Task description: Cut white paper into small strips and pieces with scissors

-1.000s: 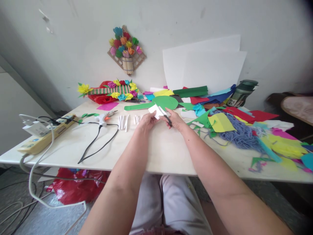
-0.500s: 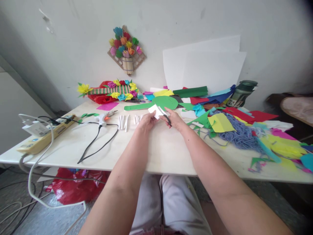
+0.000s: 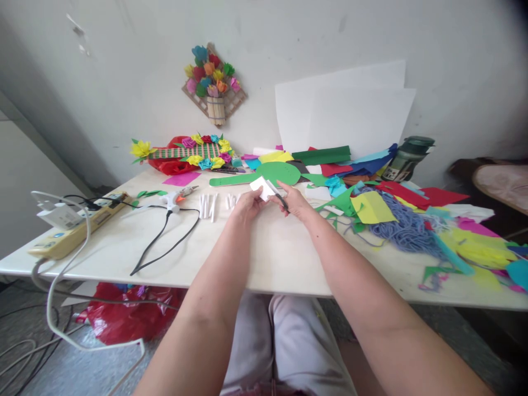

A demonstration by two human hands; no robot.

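Note:
My left hand (image 3: pixel 249 204) pinches a small piece of white paper (image 3: pixel 260 186) above the table. Closed around the dark handles of a pair of scissors (image 3: pixel 282 201) is my right hand (image 3: pixel 296 202); the blades lie against the paper's right side. How far the blades are apart is too small to tell. Just behind both hands lies a green guitar-shaped cutout (image 3: pixel 278 173) with a long neck. Short white paper rolls (image 3: pixel 208 207) sit in a row left of my left hand, and a few more are partly hidden by it.
At left are a glue gun (image 3: pixel 173 202) with its cord and a power strip (image 3: pixel 78 228). A flower-decorated guitar shape (image 3: pixel 190 153) stands at the back. Purple yarn (image 3: pixel 402 223), coloured paper scraps (image 3: pixel 374 207) and a dark bottle (image 3: pixel 408 158) fill the right side.

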